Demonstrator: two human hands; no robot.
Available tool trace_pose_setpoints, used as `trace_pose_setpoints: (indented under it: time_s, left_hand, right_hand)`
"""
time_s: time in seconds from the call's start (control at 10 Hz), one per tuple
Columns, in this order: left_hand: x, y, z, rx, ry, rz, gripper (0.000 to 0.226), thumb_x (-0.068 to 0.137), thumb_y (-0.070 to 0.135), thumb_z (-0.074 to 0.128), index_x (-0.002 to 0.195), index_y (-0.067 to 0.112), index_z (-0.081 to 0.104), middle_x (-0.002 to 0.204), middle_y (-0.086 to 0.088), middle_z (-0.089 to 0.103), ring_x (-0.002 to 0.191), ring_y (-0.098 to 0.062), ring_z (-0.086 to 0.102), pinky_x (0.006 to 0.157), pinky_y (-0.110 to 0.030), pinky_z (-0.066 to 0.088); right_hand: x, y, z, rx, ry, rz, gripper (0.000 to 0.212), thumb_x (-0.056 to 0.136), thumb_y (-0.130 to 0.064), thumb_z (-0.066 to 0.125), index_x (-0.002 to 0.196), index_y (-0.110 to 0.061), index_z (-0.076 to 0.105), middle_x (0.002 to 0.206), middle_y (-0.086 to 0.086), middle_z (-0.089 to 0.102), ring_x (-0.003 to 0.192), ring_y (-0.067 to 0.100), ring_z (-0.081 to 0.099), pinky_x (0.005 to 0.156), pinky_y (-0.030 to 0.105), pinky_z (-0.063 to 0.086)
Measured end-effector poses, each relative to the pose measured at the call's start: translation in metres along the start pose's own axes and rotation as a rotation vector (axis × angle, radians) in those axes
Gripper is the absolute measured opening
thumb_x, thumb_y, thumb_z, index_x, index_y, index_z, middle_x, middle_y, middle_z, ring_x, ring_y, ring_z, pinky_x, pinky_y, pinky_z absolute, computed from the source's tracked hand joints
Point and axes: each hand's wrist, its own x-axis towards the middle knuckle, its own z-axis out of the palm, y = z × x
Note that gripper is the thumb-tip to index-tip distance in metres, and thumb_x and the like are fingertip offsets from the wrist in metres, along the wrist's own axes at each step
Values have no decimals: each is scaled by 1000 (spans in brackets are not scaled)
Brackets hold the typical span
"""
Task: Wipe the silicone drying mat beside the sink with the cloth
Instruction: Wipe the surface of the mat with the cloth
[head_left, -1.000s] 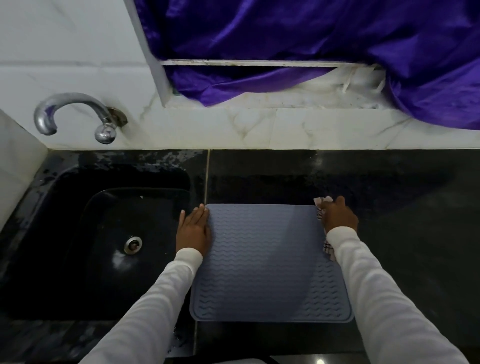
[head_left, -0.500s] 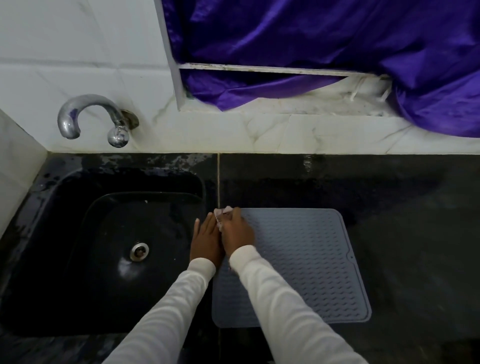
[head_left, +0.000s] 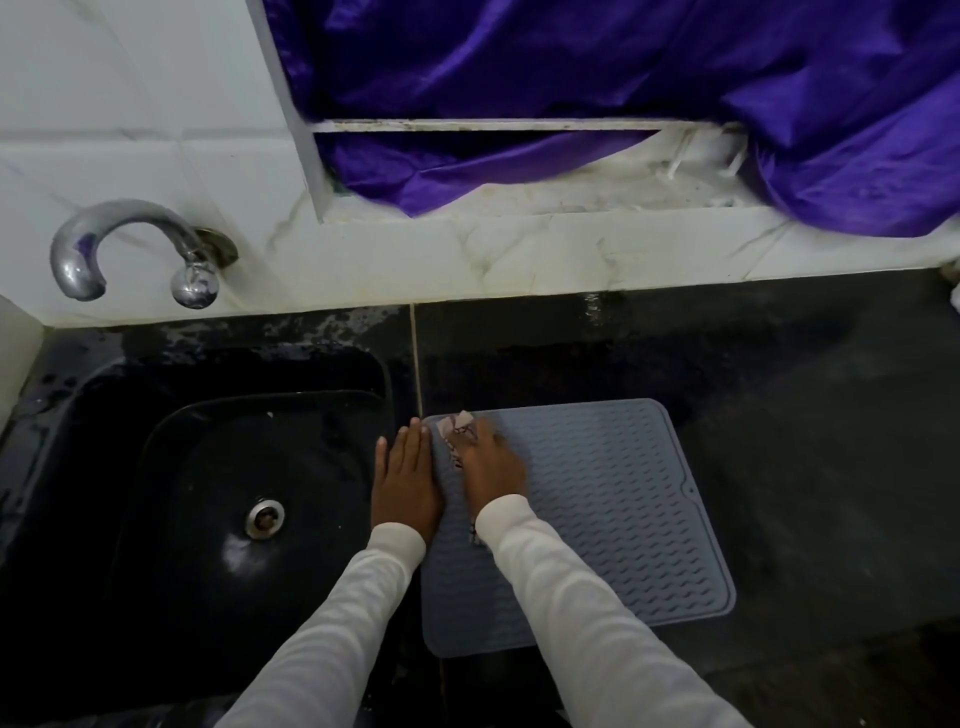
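Mat: our grey silicone mat (head_left: 597, 519), rectangular with wavy ridges, lies on the dark glossy table (head_left: 805, 441) beside the sink (head_left: 208, 493)
Grip: left hand (head_left: 405, 483) flat, fingers straight, at the mat's left edge; right hand (head_left: 488, 467) presses the patterned cloth (head_left: 457, 428) near the far-left corner
Risk: we judge the mat could slide if the left hand lifts

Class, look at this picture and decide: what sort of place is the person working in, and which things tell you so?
Most likely a home kitchen counter by a window. A black sink with a chrome tap sits under white wall tiles, and a grey silicone drying mat lies beside it on the dark countertop.
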Motion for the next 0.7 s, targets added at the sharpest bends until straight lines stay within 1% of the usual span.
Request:
trace_pose_setpoints:
  time_s: [0.1,0.2,0.3,0.4,0.5,0.6,0.7]
  left_hand:
    - [0,0,1,-13,9,-6,72,95,38,41,152,8,9,159,-10,6,146,-24,10,117,-46,-4]
    - [-2,1,-1,-23,12,-4,66,97,31,33,152,9,3,160,-9,2,147,-23,4,118,-45,-7]
    - [-3,3,-4,-39,33,-3,64,97,28,32,152,10,5,160,-8,4,147,-23,6,118,-45,-6]
    - [-3,3,-1,-52,41,-17,64,97,25,37,152,10,8,160,-7,9,146,-23,10,119,-47,0]
    - [-3,3,-2,-40,34,-24,64,96,24,37,152,10,9,159,-8,10,146,-24,11,119,-47,2]
    - [-5,4,-4,-26,29,-32,63,96,25,33,152,11,6,160,-6,7,147,-22,7,119,-45,-1]
    - [-4,5,-4,-28,25,-36,64,97,27,33,152,12,5,160,-5,5,147,-21,4,118,-44,-3]
  right_hand:
    - [-1,26,-3,32,-4,44,57,97,-25,50,148,-28,26,146,11,26,120,33,45,93,47,48]
    - [-3,60,-5,36,32,92,56,97,-25,47,148,-29,26,146,11,27,119,33,46,90,48,48]
    - [-7,101,-13,35,39,150,53,99,-24,44,148,-31,26,148,13,25,120,34,45,91,48,47]
    - [-10,144,-21,74,62,211,53,100,-29,41,149,-33,23,148,13,25,122,35,44,95,50,45]
    - [-14,177,-32,57,93,265,52,99,-29,42,149,-32,26,149,14,28,120,37,46,93,50,47]
    - [-19,213,-49,47,131,309,41,95,-35,42,135,-30,43,133,16,46,110,39,52,88,47,45]
    - [-24,238,-60,-131,180,235,59,87,-58,20,126,-23,45,125,15,48,112,38,52,93,50,41]
